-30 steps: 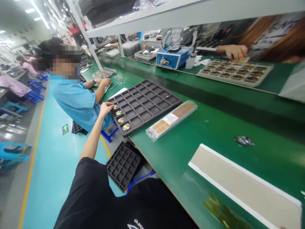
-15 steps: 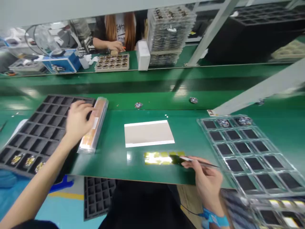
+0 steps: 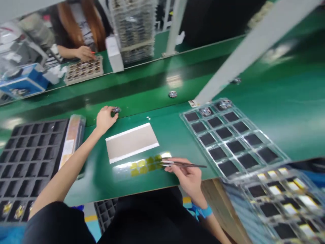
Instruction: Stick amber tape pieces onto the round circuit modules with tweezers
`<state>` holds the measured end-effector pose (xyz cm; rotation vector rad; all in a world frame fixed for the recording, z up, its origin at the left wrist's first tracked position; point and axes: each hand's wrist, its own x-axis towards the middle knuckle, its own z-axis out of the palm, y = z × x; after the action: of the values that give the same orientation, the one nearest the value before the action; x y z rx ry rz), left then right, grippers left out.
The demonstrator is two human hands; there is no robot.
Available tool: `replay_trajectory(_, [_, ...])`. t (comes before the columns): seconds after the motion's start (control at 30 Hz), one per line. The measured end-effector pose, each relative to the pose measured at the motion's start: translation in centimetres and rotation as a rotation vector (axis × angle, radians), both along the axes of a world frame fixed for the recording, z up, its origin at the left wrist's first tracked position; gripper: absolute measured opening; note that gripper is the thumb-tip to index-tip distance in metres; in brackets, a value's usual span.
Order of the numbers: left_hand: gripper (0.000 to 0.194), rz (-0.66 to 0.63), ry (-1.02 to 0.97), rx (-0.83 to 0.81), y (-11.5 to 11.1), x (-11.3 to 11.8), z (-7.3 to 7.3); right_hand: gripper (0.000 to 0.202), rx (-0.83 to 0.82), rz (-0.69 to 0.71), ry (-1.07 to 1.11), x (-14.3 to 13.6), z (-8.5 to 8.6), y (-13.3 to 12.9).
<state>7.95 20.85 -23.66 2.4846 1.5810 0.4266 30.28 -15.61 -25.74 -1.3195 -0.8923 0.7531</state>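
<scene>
At the near edge of the green belt, my left hand (image 3: 105, 118) has its thumb and fingers closed around a small round metallic part (image 3: 116, 109). My right hand (image 3: 189, 174) grips dark tweezers (image 3: 188, 165), whose tips point left over a strip of yellow film pieces (image 3: 142, 166) on the green table. Between my hands lies a beige sheet with white edges (image 3: 132, 142). To the right, a clear plastic tray (image 3: 223, 135) with black square pockets holds two similar round parts (image 3: 206, 111) in its far row.
At left stand a black compartment tray (image 3: 27, 152) and a clear-wrapped package (image 3: 72, 139). Another round part (image 3: 173, 94) rests on the belt (image 3: 144, 98). A slanted white post (image 3: 228, 64) rises behind the clear tray. Across the belt, a co-worker's hand (image 3: 86, 53) is over a beige tray (image 3: 83, 71).
My left hand has moved from beside the wrapped package to the belt and closed on a round part. The view has shifted and tilted. My right hand still holds the tweezers by the yellow pieces.
</scene>
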Motion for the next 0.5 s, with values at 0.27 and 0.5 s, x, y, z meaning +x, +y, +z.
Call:
replay_trajectory(0.27, [0.038,0.031,0.065,-0.027,1.5,1.6,2.9,0.039,0.081,0.103,0.02,0.8,-0.6,-0.4])
replay_trajectory(0.5, [0.025,0.106,0.051,0.019,-5.6,-6.5,5.3,0.041,0.073,0.17,0.055,1.3,0.1,-0.5])
